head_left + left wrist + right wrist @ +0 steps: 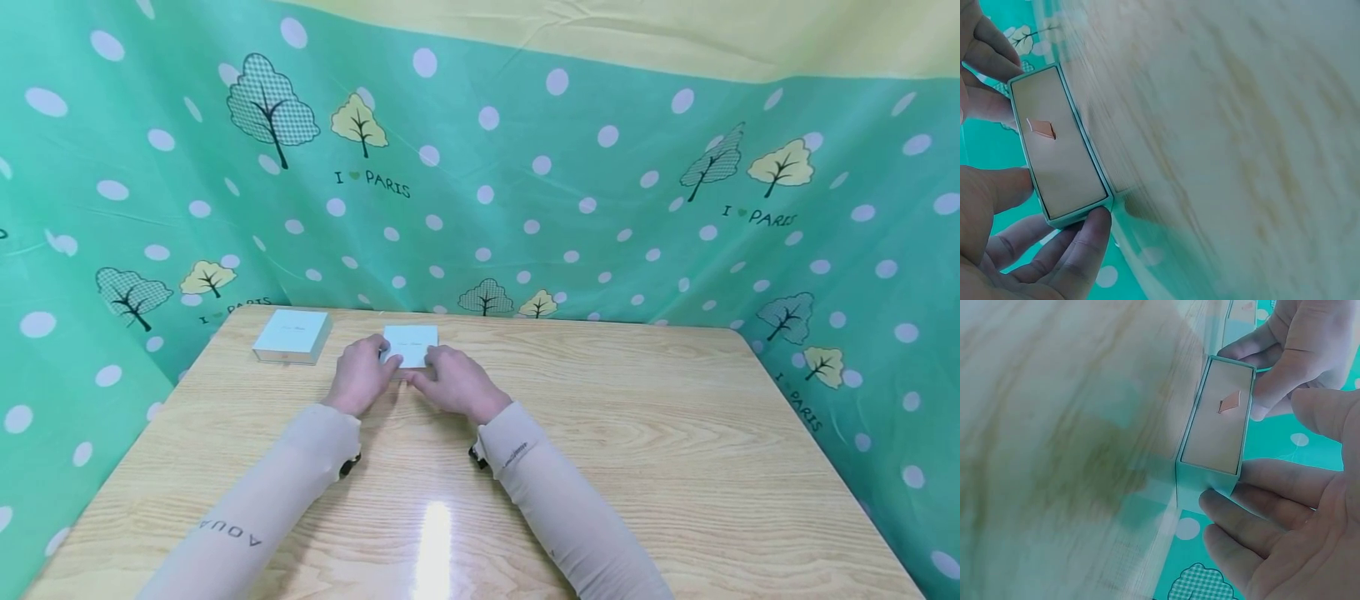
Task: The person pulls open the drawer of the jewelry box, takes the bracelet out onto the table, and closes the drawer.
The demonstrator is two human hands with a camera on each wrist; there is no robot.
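Observation:
A small pale-blue drawer box [410, 343] with faint lettering on its lid lies near the table's far edge, between the two hands. Its beige drawer front [1063, 169], framed in light teal, faces the wrists and bears a small orange-pink pull tab [1230, 402]. My left hand [362, 374] grips the left end, thumb at the upper edge and fingers around the side. At the right end, my right hand [459, 381] holds the box by its side with the fingertips. The right thumb reaches toward the front. The drawer sits flush in its sleeve.
A second pale-blue box [293, 335], similar in look, sits at the table's far left corner. The wood-grain table [637, 433] stretches to the right and toward the body. A green dotted curtain [525, 192] hangs behind and at both sides.

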